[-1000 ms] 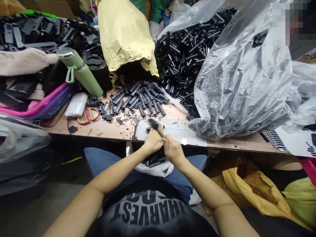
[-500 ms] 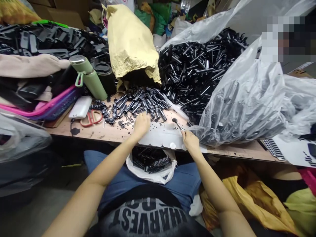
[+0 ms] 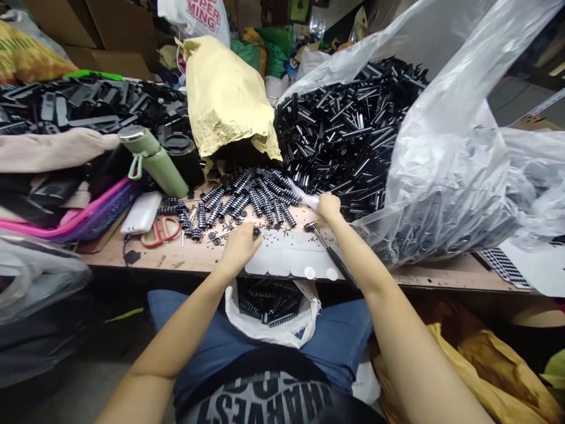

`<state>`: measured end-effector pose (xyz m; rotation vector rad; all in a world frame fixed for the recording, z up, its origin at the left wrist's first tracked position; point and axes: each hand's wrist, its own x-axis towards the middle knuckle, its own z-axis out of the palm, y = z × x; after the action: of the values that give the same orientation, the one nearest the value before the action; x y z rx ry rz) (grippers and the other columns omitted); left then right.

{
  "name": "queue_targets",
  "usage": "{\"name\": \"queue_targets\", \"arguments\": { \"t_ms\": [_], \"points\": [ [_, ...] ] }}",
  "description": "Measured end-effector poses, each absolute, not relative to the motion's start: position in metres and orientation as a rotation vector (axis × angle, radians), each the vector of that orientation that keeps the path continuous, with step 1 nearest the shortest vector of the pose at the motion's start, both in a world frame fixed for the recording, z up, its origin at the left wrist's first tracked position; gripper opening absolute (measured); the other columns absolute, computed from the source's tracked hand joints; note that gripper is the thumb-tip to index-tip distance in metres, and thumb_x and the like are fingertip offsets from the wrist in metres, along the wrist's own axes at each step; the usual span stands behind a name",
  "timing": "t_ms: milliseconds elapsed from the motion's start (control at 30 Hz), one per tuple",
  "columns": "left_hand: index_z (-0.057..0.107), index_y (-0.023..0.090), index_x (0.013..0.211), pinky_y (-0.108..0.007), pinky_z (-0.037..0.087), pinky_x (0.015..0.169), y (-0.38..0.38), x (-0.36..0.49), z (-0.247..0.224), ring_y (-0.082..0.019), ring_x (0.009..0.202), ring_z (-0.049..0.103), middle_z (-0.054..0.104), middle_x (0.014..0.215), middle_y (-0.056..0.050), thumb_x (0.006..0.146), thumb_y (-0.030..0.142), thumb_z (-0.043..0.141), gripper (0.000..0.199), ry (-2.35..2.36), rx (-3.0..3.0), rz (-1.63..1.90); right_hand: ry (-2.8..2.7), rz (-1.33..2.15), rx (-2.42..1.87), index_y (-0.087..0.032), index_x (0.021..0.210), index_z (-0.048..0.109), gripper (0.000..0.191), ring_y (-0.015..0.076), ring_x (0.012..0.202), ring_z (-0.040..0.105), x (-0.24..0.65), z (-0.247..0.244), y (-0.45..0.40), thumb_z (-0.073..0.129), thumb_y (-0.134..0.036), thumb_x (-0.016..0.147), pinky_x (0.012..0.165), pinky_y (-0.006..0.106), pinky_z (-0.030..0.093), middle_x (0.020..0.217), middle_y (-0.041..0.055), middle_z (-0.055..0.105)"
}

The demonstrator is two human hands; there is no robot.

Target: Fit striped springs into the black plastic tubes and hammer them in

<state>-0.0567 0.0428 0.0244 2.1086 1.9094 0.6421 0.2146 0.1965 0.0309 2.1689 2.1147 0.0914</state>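
Note:
Over the near part of the wooden table, my left hand (image 3: 239, 246) is closed on a small dark piece (image 3: 256, 232), whose end shows at the fingertips. My right hand (image 3: 329, 206) has curled fingers at the front edge of the heap of glossy black parts (image 3: 353, 126); what they grip is too small to make out. Below that hand a hammer (image 3: 329, 247) lies on the table, its head on a pale sheet (image 3: 282, 253) scattered with tiny dark bits. Ribbed black pieces (image 3: 260, 191) are piled in front of the yellow paper bag (image 3: 229, 97).
Red-handled scissors (image 3: 161, 231), a white power bank (image 3: 141, 213) and a green bottle (image 3: 154, 162) stand or lie to the left. A pink basket (image 3: 83, 209) is beyond them. Clear plastic (image 3: 459, 176) bulges at right. An open white bag (image 3: 269, 333) with ribbed pieces rests between the legs.
My right hand has let go of the hammer and moved up to the black heap. My left hand has drawn back slightly left, now with a dark piece showing. The camera view has shifted.

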Motion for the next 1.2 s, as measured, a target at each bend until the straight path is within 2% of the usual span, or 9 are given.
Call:
{"name": "queue_targets", "arguments": {
  "t_ms": [133, 300, 400, 500, 700, 900, 1000, 1100, 1200],
  "points": [
    [0.06, 0.017, 0.088, -0.036, 0.048, 0.084, 0.052, -0.047, -0.002, -0.024, 0.093, 0.061, 0.064, 0.095, -0.01, 0.085, 0.039, 0.058, 0.023, 1.608, 1.873, 1.056, 2.303, 0.147, 2.249, -0.01, 0.106, 0.063, 0.03, 0.0217, 0.1, 0.057, 0.213, 0.022, 0.163, 0.037, -0.016, 0.093, 0.084, 0.028, 0.039, 0.112, 0.0164, 0.06],
    [0.053, 0.018, 0.088, -0.026, 0.047, 0.062, 0.061, -0.026, -0.02, -0.013, 0.061, 0.057, 0.057, 0.074, -0.001, 0.092, 0.048, 0.044, 0.032, 1.369, 1.295, 1.254, 2.739, 0.095, 2.321, -0.015, 0.107, 0.062, 0.03, 0.023, 0.109, 0.052, 0.216, 0.005, 0.122, 0.035, -0.023, 0.095, 0.093, 0.03, 0.038, 0.115, 0.0133, 0.06],
    [0.052, 0.018, 0.09, -0.023, 0.046, 0.056, 0.059, -0.018, -0.012, -0.01, 0.056, 0.054, 0.055, 0.076, 0.0, 0.091, 0.054, 0.045, 0.036, 1.229, 1.163, 1.267, 2.515, 0.207, 2.491, -0.013, 0.117, 0.056, 0.036, 0.0279, 0.107, 0.049, 0.213, 0.005, 0.136, 0.041, -0.036, 0.095, 0.091, 0.036, 0.036, 0.114, 0.0161, 0.06],
    [0.053, 0.018, 0.093, -0.022, 0.046, 0.055, 0.055, -0.014, -0.005, -0.01, 0.056, 0.054, 0.054, 0.075, 0.001, 0.089, 0.054, 0.048, 0.037, 1.203, 1.122, 1.243, 2.284, 0.195, 2.527, -0.012, 0.124, 0.052, 0.039, 0.0298, 0.108, 0.047, 0.207, 0.011, 0.168, 0.042, -0.035, 0.094, 0.088, 0.038, 0.034, 0.116, 0.0187, 0.059],
    [0.055, 0.017, 0.09, -0.019, 0.04, 0.046, 0.047, -0.019, -0.003, -0.007, 0.047, 0.048, 0.053, 0.068, 0.003, 0.084, 0.052, 0.056, 0.035, 1.231, 1.031, 1.235, 2.056, -0.057, 2.551, -0.008, 0.109, 0.063, 0.034, 0.0297, 0.109, 0.046, 0.203, 0.015, 0.21, 0.042, -0.029, 0.093, 0.088, 0.039, 0.029, 0.108, 0.0206, 0.064],
    [0.05, 0.017, 0.078, -0.019, 0.038, 0.044, 0.042, -0.018, 0.007, -0.006, 0.045, 0.048, 0.054, 0.067, 0.004, 0.079, 0.052, 0.061, 0.036, 1.182, 1.029, 1.232, 2.104, -0.084, 2.55, -0.007, 0.114, 0.064, 0.042, 0.0313, 0.112, 0.045, 0.197, 0.017, 0.212, 0.05, -0.038, 0.09, 0.093, 0.042, 0.025, 0.111, 0.0217, 0.065],
    [0.049, 0.018, 0.074, -0.019, 0.037, 0.043, 0.04, -0.016, 0.011, -0.006, 0.043, 0.047, 0.054, 0.065, 0.004, 0.077, 0.054, 0.062, 0.038, 1.165, 1.034, 1.206, 2.128, -0.131, 2.588, -0.007, 0.101, 0.07, 0.034, 0.0301, 0.106, 0.049, 0.192, 0.031, 0.208, 0.052, -0.033, 0.088, 0.09, 0.042, 0.027, 0.103, 0.0224, 0.069],
    [0.049, 0.018, 0.073, -0.02, 0.036, 0.042, 0.039, -0.021, 0.009, -0.006, 0.042, 0.046, 0.053, 0.064, 0.004, 0.076, 0.056, 0.061, 0.04, 1.159, 1.038, 1.217, 2.211, -0.135, 2.651, -0.01, 0.1, 0.071, 0.036, 0.0284, 0.103, 0.053, 0.188, 0.048, 0.192, 0.045, -0.033, 0.091, 0.089, 0.041, 0.031, 0.1, 0.0196, 0.07],
    [0.052, 0.018, 0.078, -0.021, 0.038, 0.045, 0.038, -0.033, 0.012, -0.007, 0.044, 0.047, 0.054, 0.066, 0.003, 0.08, 0.056, 0.057, 0.038, 1.255, 1.12, 1.272, 2.477, -0.206, 2.553, -0.017, 0.106, 0.068, 0.032, 0.0213, 0.101, 0.055, 0.185, 0.06, 0.162, 0.042, -0.028, 0.09, 0.088, 0.034, 0.036, 0.106, 0.0101, 0.069]
  ]
}}
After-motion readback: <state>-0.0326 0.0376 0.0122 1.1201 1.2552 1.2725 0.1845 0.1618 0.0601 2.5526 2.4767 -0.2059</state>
